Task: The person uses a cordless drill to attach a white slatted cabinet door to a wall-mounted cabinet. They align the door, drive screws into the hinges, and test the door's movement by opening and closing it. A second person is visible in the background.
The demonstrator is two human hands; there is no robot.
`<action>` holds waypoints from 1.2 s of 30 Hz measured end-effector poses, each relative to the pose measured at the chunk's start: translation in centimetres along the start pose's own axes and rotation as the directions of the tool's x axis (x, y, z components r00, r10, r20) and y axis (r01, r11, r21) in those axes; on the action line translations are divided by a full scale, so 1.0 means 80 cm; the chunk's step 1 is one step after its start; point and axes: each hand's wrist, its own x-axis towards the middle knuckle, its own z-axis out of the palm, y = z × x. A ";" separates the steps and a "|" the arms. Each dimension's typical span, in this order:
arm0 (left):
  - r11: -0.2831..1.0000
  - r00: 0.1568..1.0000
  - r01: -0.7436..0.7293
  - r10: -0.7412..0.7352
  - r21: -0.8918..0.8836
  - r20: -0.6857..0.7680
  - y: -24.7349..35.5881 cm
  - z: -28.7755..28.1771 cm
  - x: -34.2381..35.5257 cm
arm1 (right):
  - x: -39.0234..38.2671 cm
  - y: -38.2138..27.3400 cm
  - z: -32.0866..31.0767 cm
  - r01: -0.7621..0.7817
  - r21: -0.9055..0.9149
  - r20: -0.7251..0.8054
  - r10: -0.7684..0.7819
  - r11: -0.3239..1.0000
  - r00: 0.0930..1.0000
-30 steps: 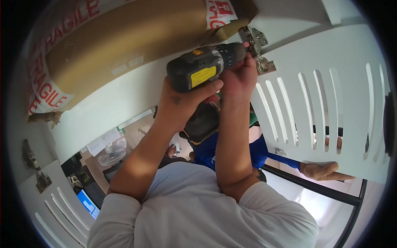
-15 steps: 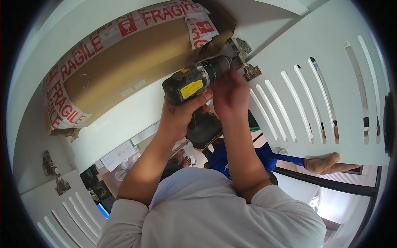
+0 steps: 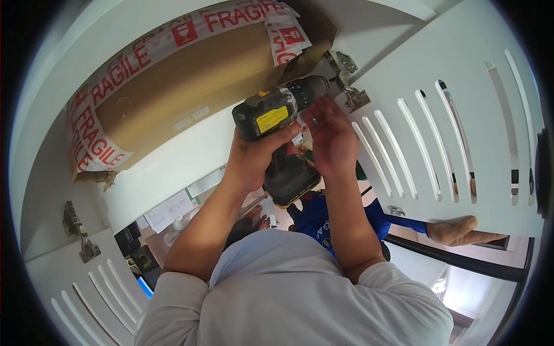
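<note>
My left hand [image 3: 254, 155] grips the handle of a black and yellow cordless drill [image 3: 283, 109], held up overhead. Its chuck points right at a metal hinge [image 3: 346, 86] where a white louvered cabinet door [image 3: 450, 132] meets the cabinet frame. My right hand [image 3: 332, 138] is just below the chuck, back toward me and fingers loosely spread against the drill's side; nothing shows clearly in it. The drill's battery base hangs between my wrists.
A cardboard box [image 3: 173, 98] wrapped in red and white tape fills the cabinet above left. Another person's hand [image 3: 461, 230] holds the door's lower edge; a blue-shirted person [image 3: 329, 222] stands below. A second louvered door with hinges [image 3: 81, 236] is at lower left.
My right hand has come off the front of the drill and now sits just below the chuck. The drill stays aimed at the hinge; my view has shifted slightly.
</note>
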 end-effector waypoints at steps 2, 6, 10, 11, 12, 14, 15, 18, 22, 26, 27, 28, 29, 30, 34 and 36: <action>1.000 1.000 0.008 -0.008 0.006 0.021 0.000 -0.003 0.001 | -0.001 -0.001 -0.001 -0.008 0.021 0.002 0.008 1.000 1.000; 0.999 0.998 0.051 -0.051 0.005 -0.021 0.002 -0.001 0.001 | -0.001 0.000 -0.001 -0.006 0.056 0.023 0.005 0.998 1.000; 0.995 0.995 0.084 -0.081 0.050 -0.059 0.007 0.003 0.001 | -0.002 0.000 -0.001 0.000 0.087 -0.001 0.000 0.996 1.000; 0.996 0.997 0.066 -0.064 0.057 -0.046 0.007 0.005 0.000 | -0.002 -0.001 -0.001 0.003 0.092 0.015 -0.005 0.996 1.000; 0.994 0.995 0.081 -0.077 0.069 -0.058 0.008 0.007 0.000 | -0.001 -0.001 -0.001 0.001 0.084 0.015 -0.003 0.996 1.000; 0.993 0.995 0.084 -0.078 0.084 -0.067 0.008 0.010 0.000 | -0.003 -0.002 -0.002 -0.008 0.055 0.007 0.008 0.998 1.000; 0.985 0.991 0.111 -0.100 0.131 -0.088 0.009 0.011 0.001 | -0.004 -0.003 -0.002 0.002 0.057 0.011 -0.003 0.998 1.000; 0.992 0.990 0.113 -0.107 0.053 -0.093 0.009 0.013 0.001 | -0.007 -0.003 -0.002 0.016 0.054 0.022 -0.017 0.998 1.000; 0.992 0.991 0.113 -0.108 0.063 -0.080 0.007 0.012 0.001 | -0.009 -0.006 -0.001 -0.006 0.095 -0.003 0.007 0.995 1.000; 0.992 0.993 0.112 -0.108 0.067 -0.055 0.006 0.011 0.004 | -0.008 -0.007 0.000 -0.024 0.076 -0.018 0.026 0.997 1.000; 0.989 0.991 0.127 -0.124 0.075 -0.053 0.006 0.011 0.004 | -0.008 -0.006 -0.001 -0.025 0.074 -0.021 0.027 0.997 0.999; 0.986 0.989 0.141 -0.137 0.084 -0.051 0.007 0.011 0.004 | -0.008 -0.007 -0.002 -0.026 0.078 -0.022 0.028 0.997 0.999; 0.985 0.988 0.152 -0.148 0.078 -0.054 0.008 0.012 0.004 | -0.008 -0.007 -0.003 -0.024 0.082 -0.028 0.026 0.996 0.999; 0.985 0.986 0.160 -0.156 0.068 -0.064 0.008 0.014 0.002 | -0.009 -0.008 -0.004 -0.023 0.078 -0.002 0.024 0.997 1.000; 0.983 0.981 0.182 -0.181 -0.005 -0.067 0.004 0.017 -0.001 | -0.016 -0.026 -0.006 -0.178 -0.371 -0.007 0.189 0.911 0.982; 0.991 0.989 0.132 -0.134 -0.027 -0.066 -0.001 0.017 -0.001 | -0.023 -0.040 -0.004 -0.130 -0.647 0.014 0.182 0.752 0.983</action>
